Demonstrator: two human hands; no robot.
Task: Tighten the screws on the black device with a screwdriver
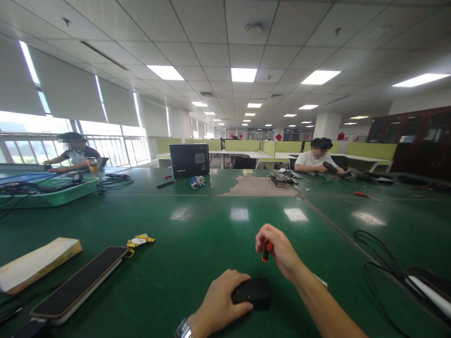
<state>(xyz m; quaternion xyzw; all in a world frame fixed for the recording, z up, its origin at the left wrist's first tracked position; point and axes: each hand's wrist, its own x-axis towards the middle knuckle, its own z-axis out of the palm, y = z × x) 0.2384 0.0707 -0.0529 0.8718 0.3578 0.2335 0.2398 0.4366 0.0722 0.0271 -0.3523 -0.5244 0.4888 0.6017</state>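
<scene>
A small black box-like device (254, 292) lies on the green table (197, 234) near its front edge. My left hand (220, 300) rests on the device's left side, its fingers curled over it and pressing it down. My right hand (278, 249) is closed around the red-and-black handle of a small screwdriver (266, 251). The thin shaft points straight down onto the top of the device.
A phone (79, 281) with a yellow charm and a pale box (35, 263) lie at the left. Black cables (384, 263) run at the right. A green basket (52, 192), a black case (189, 160) and tools sit further back. Two people sit at the far side.
</scene>
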